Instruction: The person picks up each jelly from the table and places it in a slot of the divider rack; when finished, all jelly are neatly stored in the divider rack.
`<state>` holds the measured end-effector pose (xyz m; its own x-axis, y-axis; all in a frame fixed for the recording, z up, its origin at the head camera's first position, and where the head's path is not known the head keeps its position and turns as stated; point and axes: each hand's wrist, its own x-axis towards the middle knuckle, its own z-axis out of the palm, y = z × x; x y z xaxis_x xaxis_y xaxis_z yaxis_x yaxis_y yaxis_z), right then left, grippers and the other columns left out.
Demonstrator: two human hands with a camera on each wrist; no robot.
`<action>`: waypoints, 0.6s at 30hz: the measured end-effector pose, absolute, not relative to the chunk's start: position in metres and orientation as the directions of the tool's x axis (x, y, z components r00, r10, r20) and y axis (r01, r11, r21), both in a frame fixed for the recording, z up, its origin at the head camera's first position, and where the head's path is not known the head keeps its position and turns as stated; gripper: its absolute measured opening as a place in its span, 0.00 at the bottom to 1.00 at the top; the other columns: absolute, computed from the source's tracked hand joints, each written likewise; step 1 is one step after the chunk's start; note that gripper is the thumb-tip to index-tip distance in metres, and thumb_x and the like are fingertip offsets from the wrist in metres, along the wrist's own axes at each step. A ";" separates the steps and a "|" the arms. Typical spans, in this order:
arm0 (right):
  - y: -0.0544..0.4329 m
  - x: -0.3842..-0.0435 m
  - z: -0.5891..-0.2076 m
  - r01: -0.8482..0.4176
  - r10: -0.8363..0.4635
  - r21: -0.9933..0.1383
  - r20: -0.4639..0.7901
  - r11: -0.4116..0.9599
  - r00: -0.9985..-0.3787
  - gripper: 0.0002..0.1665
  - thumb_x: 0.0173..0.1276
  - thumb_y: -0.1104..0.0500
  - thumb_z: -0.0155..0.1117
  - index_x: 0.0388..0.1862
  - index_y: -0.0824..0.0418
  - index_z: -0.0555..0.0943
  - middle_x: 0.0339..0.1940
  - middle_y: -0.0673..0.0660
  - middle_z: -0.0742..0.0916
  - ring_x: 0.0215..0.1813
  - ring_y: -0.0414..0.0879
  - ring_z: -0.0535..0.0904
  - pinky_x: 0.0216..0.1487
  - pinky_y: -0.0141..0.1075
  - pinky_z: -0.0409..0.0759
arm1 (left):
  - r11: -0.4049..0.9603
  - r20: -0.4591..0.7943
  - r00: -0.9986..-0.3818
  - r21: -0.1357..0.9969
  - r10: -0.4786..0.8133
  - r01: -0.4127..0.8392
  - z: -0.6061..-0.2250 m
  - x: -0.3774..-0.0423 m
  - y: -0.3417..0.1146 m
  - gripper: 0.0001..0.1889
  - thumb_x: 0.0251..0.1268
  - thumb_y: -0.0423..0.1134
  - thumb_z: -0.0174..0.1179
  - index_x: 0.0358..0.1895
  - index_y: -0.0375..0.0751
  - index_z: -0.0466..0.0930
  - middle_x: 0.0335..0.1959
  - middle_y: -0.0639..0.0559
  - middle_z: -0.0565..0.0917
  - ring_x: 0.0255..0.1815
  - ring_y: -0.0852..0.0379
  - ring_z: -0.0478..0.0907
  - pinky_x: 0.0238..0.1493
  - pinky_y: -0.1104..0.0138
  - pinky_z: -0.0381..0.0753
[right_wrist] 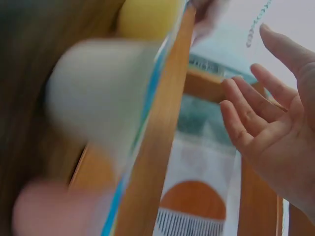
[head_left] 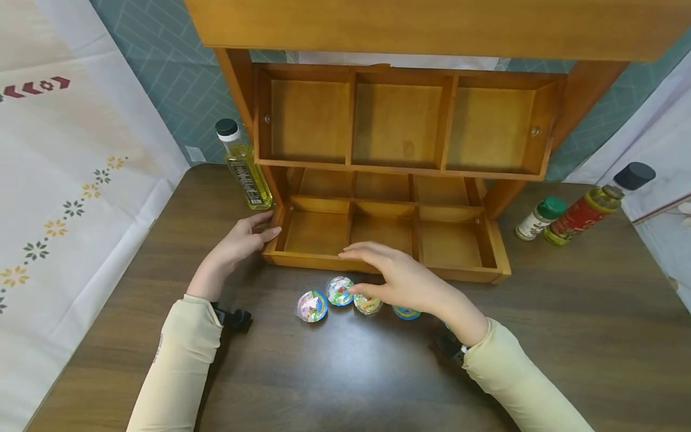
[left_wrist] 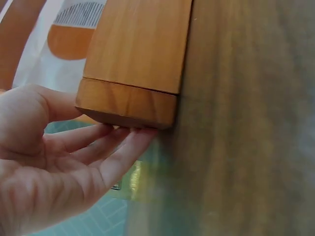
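Note:
A wooden rack (head_left: 388, 273) with two compartmented trays stands on the table. My left hand (head_left: 234, 243) pinches the left end of its lower tray (left_wrist: 128, 103), thumb at the top edge and fingers against the outer side. My right hand (head_left: 407, 279), fingers extended and thumb apart, hovers over a row of small foil-lidded cups in front of the rack; nothing is in it. A pink-lidded cup (head_left: 312, 306) lies leftmost, beside a white-lidded cup (head_left: 340, 291). A yellowish cup (head_left: 368, 304) and a blue-rimmed cup (head_left: 406, 312) are partly hidden by the right hand.
An oil bottle (head_left: 248, 174) stands against the rack's left side. To the right stand a green-capped shaker (head_left: 541, 218) and a red-labelled bottle (head_left: 585, 213). The upper tray (head_left: 396, 168) overhangs the back of the lower one. Brown tabletop (head_left: 335, 384) extends in front.

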<state>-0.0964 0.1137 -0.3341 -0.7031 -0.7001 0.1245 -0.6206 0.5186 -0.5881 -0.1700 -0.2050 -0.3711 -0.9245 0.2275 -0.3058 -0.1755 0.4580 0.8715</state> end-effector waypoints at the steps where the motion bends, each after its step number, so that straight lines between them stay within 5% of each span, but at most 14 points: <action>1: 0.107 -0.096 -0.334 -0.625 -0.716 -0.591 0.112 0.509 -0.689 0.32 0.63 0.47 0.64 0.65 0.51 0.70 0.65 0.47 0.73 0.66 0.42 0.66 0.64 0.40 0.68 | 0.477 -0.310 -0.924 0.862 0.224 -0.174 -0.370 -0.170 -0.206 0.34 0.70 0.41 0.52 0.73 0.37 0.49 0.72 0.39 0.56 0.61 0.47 0.63 0.56 0.59 0.68; 5: 0.083 -0.092 -0.334 -0.659 -0.776 -0.588 0.082 0.469 -0.626 0.33 0.63 0.48 0.65 0.66 0.53 0.69 0.66 0.49 0.71 0.67 0.42 0.66 0.65 0.39 0.67 | 0.514 -0.338 -0.919 0.836 0.204 -0.193 -0.365 -0.173 -0.210 0.34 0.68 0.39 0.55 0.73 0.36 0.50 0.70 0.37 0.60 0.60 0.46 0.68 0.47 0.66 0.75; 12: 0.052 -0.093 -0.338 -0.635 -0.823 -0.602 -0.065 0.483 -0.564 0.38 0.60 0.53 0.69 0.68 0.51 0.66 0.70 0.52 0.67 0.70 0.45 0.62 0.66 0.40 0.65 | 0.472 -0.368 -0.907 0.849 0.204 -0.238 -0.363 -0.177 -0.208 0.35 0.66 0.36 0.57 0.72 0.35 0.51 0.68 0.36 0.62 0.63 0.43 0.67 0.55 0.55 0.75; 18: 0.038 -0.095 -0.344 -0.644 -0.840 -0.565 -0.183 0.515 -0.511 0.41 0.56 0.57 0.72 0.69 0.52 0.66 0.71 0.53 0.66 0.70 0.47 0.61 0.67 0.40 0.64 | 0.451 -0.376 -0.902 0.856 0.212 -0.251 -0.367 -0.178 -0.206 0.35 0.66 0.37 0.57 0.72 0.35 0.51 0.68 0.36 0.63 0.62 0.43 0.68 0.53 0.55 0.76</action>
<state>-0.0945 0.0376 -0.3436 -0.5111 -0.8398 -0.1829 -0.6443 0.5152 -0.5652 -0.1776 -0.2061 -0.3672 -0.9020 0.2117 -0.3763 -0.2513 0.4511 0.8564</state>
